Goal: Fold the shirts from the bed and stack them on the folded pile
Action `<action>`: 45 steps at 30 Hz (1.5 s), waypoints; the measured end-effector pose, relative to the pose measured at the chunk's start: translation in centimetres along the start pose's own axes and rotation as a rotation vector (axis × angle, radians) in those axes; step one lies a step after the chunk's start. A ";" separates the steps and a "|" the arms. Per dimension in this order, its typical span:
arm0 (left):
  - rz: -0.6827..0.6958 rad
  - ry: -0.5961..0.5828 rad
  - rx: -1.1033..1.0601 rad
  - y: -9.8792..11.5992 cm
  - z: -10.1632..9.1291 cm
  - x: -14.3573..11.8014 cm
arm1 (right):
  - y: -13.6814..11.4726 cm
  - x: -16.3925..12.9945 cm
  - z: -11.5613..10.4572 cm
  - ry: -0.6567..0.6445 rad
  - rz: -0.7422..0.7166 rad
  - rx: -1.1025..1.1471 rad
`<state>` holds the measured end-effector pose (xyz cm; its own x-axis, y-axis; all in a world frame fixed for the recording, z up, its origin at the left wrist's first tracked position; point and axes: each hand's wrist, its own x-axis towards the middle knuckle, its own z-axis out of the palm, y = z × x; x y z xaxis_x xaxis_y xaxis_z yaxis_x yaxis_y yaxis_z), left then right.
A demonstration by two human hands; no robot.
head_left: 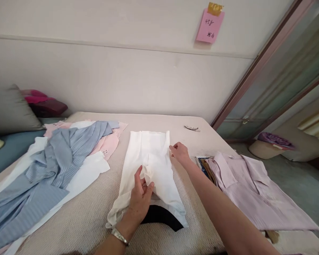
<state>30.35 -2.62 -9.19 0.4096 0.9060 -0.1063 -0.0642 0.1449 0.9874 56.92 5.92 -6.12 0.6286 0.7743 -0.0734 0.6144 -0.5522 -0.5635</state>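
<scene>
A white garment (156, 148) with a black band (162, 215) at its near end lies folded into a long strip in front of me. My left hand (140, 194), with a silver bracelet at the wrist, is over its middle, thumb and fingers closed on a raised fold of the cloth. At the strip's far right edge my right hand (179, 150) pinches the fabric between thumb and fingertips. The near left part of the garment is bunched and partly behind my left forearm.
On the left lie a blue striped shirt (77, 145) and pink and white clothes. A folded lilac shirt (244, 187) rests on a pile at right. Hair clips (191, 128) lie towards the back. A grey cushion (10, 109) and a pink note (210, 26) are beyond.
</scene>
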 end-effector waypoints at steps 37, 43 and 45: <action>-0.059 -0.047 1.310 3.1 -0.6 -2.3 | -5.7 6.6 10.2 -0.254 -0.468 -0.390; -0.001 -0.091 1.253 3.7 -2.2 -1.6 | -5.9 2.7 5.3 -0.354 -0.444 -0.400; 0.015 -0.101 1.202 3.6 -2.8 -1.2 | -4.4 -1.5 2.7 -0.336 -0.485 -0.379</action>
<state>27.12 -2.06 -5.87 0.4887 0.8616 -0.1372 0.7968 -0.3766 0.4725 51.98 8.00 -5.78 0.0976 0.9803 -0.1717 0.9506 -0.1429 -0.2756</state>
